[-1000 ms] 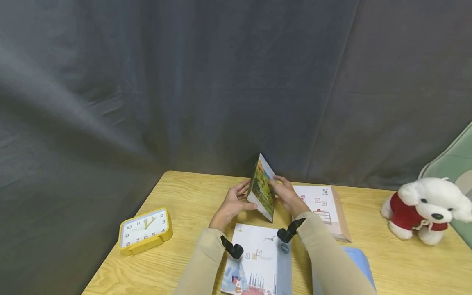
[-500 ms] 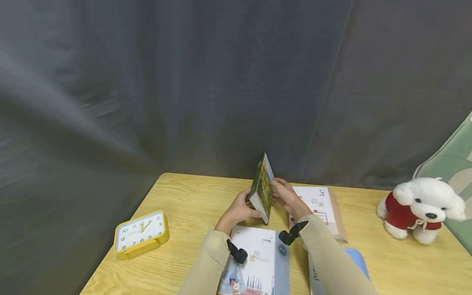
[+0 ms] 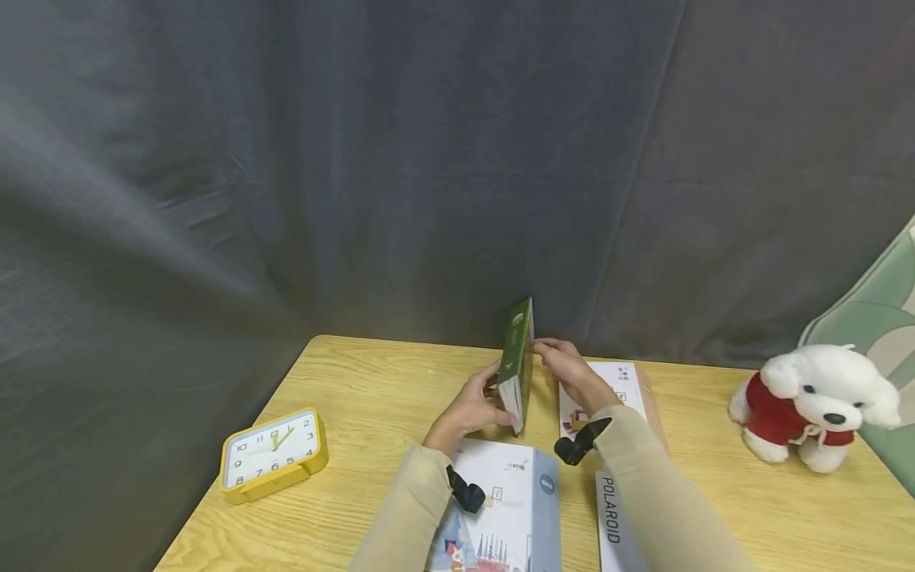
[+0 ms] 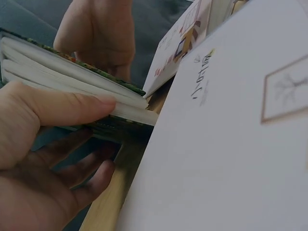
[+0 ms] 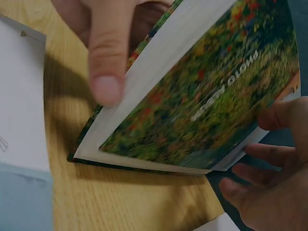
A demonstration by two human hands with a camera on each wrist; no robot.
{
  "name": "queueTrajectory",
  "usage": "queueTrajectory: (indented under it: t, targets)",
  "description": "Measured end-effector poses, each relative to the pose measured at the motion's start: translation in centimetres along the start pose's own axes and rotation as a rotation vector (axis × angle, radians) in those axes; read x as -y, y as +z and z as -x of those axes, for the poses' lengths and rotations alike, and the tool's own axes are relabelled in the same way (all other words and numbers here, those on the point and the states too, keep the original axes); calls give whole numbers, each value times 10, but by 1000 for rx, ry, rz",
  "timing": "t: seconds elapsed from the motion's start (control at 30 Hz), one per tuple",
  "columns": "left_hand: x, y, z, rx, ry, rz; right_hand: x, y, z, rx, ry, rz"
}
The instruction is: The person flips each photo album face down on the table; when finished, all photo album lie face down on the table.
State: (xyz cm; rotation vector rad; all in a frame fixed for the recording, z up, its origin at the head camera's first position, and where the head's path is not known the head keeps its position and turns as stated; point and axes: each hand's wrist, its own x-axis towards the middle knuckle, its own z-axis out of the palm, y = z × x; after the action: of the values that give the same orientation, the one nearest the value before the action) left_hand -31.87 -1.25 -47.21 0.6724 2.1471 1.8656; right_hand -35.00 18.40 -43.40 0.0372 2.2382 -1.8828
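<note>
A photo album [image 3: 516, 342] with a green spine stands on end near the back of the table, its spine facing me. My left hand [image 3: 468, 409] grips its near end. In the left wrist view the thumb [image 4: 72, 106] lies across the page edges, with the fingers behind the cover. At the album's right side is my right hand [image 3: 572, 372]. The right wrist view shows this hand's thumb [image 5: 279, 115] and fingers pinching the free edge beside the flowery picture [image 5: 183, 110] lettered "PHOTO". Covers and pages are slightly parted.
A white volume with a grey-blue spine [image 3: 546, 508] lies in front of the album. To the right lie a tan-edged white volume [image 3: 604, 381] and one marked POLAROID [image 3: 611, 516]. A yellow clock [image 3: 275, 457] stands left, a plush dog [image 3: 822, 405] right. A grey curtain [image 3: 457, 175] hangs behind.
The album has turned so its green spine faces me and its picture side points away. Both hands have turned with it, shifting slightly right.
</note>
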Motion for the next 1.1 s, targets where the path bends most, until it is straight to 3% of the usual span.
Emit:
queueTrajectory:
  t: [0.2,0.37,0.77,1.1]
  targets:
    - [-4,4,0,35,-76,-58,4,-3,0,-36,-12,-176]
    - [-1,10,-1,57,-121,-74,8,-7,2,-64,-16,-210]
    - [0,15,1,50,-143,-98,13,-14,3,-95,56,-232]
    - [5,5,0,29,-161,-124,9,-15,0,-107,93,-429]
